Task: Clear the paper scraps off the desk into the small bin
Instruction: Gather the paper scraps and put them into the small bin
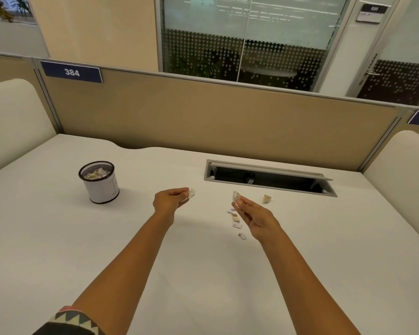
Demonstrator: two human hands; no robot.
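A small round bin (102, 189) with a black mesh rim and white wrap stands on the white desk (203, 274) at the left, with crumpled paper inside. My left hand (169, 199) hovers right of the bin, fingers closed on a crumpled white paper scrap (191, 192). My right hand (254, 217) pinches a small flat paper scrap (235, 196) at its fingertips. Several torn scraps (235, 220) lie on the desk just left of that hand. A crumpled tan scrap (266, 199) lies to its right, near the cable slot.
An open grey cable slot (269, 181) with a raised flap is set into the desk behind my right hand. A tan partition (203, 122) closes the far edge, with cream side panels (12, 122) at left and right.
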